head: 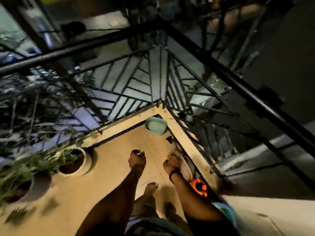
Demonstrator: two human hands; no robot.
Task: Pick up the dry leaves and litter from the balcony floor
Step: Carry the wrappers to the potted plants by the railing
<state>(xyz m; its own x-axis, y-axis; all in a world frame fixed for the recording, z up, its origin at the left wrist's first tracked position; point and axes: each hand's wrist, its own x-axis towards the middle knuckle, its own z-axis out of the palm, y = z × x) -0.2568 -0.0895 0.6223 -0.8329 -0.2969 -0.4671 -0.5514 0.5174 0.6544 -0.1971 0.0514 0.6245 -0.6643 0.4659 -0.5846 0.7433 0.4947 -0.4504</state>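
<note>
Balcony floor (109,176), tan, is enclosed by a black railing (221,68). A dark leaf (169,139) is seen near the green bowl (156,125). Left hand (137,159) and right hand (172,164) are curled; contents cannot be told.

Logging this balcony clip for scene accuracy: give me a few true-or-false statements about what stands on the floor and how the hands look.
1. A teal bowl sits in the railing corner of the balcony floor. True.
2. The right hand has a black band at its wrist. True.
3. The white plant pot stands to the right of both hands. False: it stands to the left of the left hand.
4. Both hands show straight, spread fingers. False: the fingers of both are curled.
5. The person wears shoes. False: a bare foot shows.
</note>
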